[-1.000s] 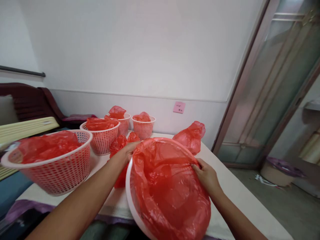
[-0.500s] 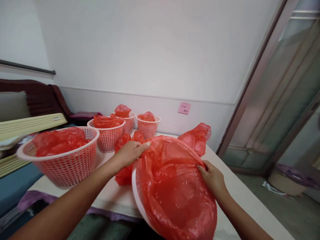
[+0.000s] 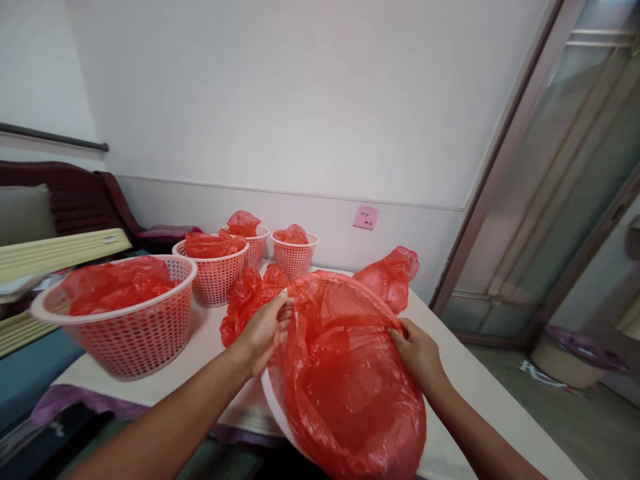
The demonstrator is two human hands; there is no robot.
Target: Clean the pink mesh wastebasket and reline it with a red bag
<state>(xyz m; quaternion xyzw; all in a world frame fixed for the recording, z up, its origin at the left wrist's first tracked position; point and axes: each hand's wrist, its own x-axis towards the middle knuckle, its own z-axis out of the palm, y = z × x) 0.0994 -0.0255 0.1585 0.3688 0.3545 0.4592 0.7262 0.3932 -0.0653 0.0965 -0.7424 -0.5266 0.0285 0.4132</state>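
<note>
A red plastic bag (image 3: 363,383) lines a pale basket (image 3: 278,403) that tilts toward me at the front of the table, its film folded over much of the rim. My left hand (image 3: 265,333) is at the rim's left side, fingers curled on the bag's edge. On the right side, my right hand (image 3: 417,353) pinches bag and rim, the thumb inside. Behind my left hand lies a crumpled red bag (image 3: 250,297). Another red bag (image 3: 390,277) sticks out beyond the basket's far rim; its lower part is hidden.
Pink perforated baskets holding red bags stand left: a large one (image 3: 135,340), another (image 3: 215,277), and two by the wall, one (image 3: 294,259) nearer the pink note (image 3: 366,217). The white table (image 3: 493,400) has its right edge near a glass door (image 3: 530,200). A bin (image 3: 570,360) stands on the floor.
My left hand has slid down the rim's left side, its fingers now curled at the bag's edge. My right hand keeps its grip. The basket has shifted slightly left in view.
</note>
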